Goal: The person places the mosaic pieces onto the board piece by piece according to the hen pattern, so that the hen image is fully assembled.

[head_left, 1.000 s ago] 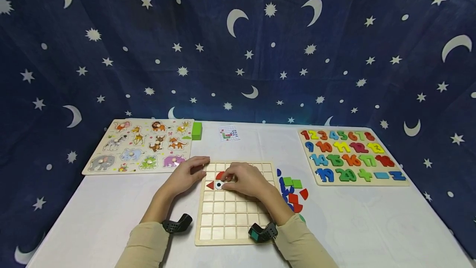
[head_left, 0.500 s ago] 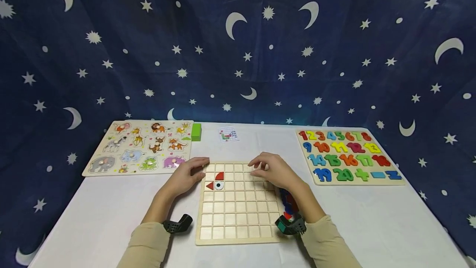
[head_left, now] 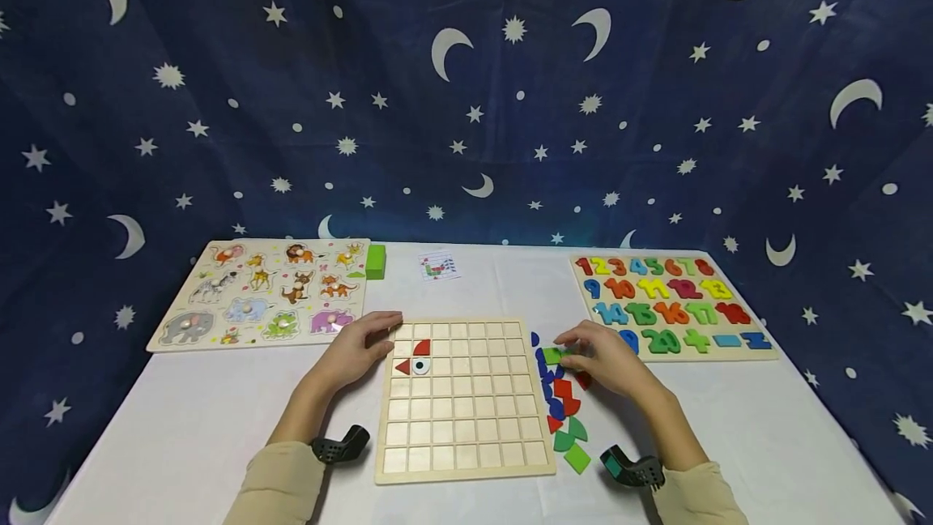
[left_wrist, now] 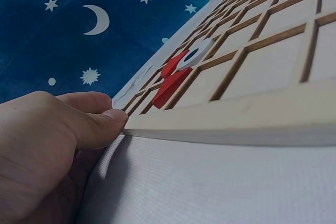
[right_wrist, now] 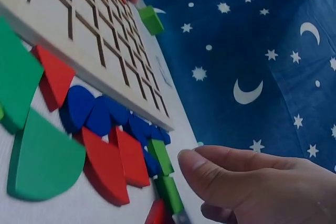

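Resting against the left edge of the board (head_left: 466,432), near its upper left corner, the left grip (head_left: 355,347) is released, fingers relaxed, with the thumb tip at the rim. The right grip (head_left: 601,355) is also released: thumb and forefinger stand apart over the green tiles (head_left: 551,356), just right of the board.

Board: gridded wooden frame, flat on the table (head_left: 182,444). Three pieces occupy cells at upper left. The red quarter (head_left: 422,347) sits in the second row, second column; the eye disc (head_left: 420,365), white with a dark pupil, sits directly below; the red triangle (head_left: 403,366) lies left of the disc, pointing left.

Loose pieces: along the right edge lie blue pieces (head_left: 548,391), a red square (head_left: 563,389), green quarters (head_left: 577,428) and, nearest the person, a lime square (head_left: 578,458).

Markings: the number board (head_left: 717,355), far right, reads 1 to 20 in coloured numerals, plus "+" and "−" signs; the right hand partly covers 19. The card (head_left: 439,266) behind the board shows a small coloured figure on a grid; any lettering is too small to read. The animal board (head_left: 275,286) stands at left, with a green block (head_left: 375,262) beside its upper right corner
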Demonstrator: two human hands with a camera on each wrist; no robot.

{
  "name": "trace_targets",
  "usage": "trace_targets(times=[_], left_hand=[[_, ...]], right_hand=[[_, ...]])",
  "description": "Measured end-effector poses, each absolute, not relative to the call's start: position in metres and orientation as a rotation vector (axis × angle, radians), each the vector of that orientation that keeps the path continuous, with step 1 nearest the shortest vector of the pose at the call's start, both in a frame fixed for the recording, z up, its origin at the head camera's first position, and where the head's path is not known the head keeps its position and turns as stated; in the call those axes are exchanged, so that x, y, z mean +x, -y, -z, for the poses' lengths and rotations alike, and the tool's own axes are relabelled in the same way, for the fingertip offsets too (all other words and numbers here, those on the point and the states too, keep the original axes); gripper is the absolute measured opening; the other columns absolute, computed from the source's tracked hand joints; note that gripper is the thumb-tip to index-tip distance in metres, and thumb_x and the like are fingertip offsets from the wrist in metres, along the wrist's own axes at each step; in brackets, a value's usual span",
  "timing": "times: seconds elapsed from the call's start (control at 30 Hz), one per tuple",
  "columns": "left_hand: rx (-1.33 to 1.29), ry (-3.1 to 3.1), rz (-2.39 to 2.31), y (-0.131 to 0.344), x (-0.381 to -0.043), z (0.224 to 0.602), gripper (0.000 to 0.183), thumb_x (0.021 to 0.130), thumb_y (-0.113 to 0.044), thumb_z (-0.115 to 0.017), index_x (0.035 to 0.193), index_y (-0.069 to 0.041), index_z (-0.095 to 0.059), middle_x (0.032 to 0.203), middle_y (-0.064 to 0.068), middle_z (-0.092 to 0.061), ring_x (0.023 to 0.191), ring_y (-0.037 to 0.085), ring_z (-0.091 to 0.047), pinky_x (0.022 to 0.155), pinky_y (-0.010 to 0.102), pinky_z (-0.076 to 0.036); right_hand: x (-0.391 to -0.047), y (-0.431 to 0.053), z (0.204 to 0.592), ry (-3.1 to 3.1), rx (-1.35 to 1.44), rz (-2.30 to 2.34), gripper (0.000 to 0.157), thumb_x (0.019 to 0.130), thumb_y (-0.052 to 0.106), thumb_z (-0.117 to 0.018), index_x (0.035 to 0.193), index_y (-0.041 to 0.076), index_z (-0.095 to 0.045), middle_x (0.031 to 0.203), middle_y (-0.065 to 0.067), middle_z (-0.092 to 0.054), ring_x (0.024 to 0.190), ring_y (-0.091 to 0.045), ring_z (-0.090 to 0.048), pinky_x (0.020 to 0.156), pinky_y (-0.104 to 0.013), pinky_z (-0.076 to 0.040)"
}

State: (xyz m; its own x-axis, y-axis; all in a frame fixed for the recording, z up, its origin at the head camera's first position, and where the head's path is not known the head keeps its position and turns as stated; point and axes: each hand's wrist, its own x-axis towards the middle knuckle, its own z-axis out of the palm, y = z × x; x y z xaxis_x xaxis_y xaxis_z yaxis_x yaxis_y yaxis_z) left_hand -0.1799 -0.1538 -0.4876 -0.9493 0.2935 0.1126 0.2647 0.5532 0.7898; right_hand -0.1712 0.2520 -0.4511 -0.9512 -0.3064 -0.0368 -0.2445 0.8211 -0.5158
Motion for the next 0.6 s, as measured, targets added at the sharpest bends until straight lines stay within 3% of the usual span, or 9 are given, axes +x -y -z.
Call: trace_targets(times=[0.6], left_hand=[[0.505,-2.736,-1.397,0.154,-0.180,0.488,0.044,0.087,-0.004,-0.064,0.131,-0.004,-0.057,0.138,0.011,-0.053,0.134,0.034,-0.042,0.114,0.051,-0.030]], right_hand=[[-0.171,-0.264,0.459,-2.927,-0.381,0.685,0.026,0.079,0.018,-0.077,0.104,0.015,-0.072,0.095,0.003,-0.065,0.082,-0.014,-0.052,0.076,-0.032,-0.050]])
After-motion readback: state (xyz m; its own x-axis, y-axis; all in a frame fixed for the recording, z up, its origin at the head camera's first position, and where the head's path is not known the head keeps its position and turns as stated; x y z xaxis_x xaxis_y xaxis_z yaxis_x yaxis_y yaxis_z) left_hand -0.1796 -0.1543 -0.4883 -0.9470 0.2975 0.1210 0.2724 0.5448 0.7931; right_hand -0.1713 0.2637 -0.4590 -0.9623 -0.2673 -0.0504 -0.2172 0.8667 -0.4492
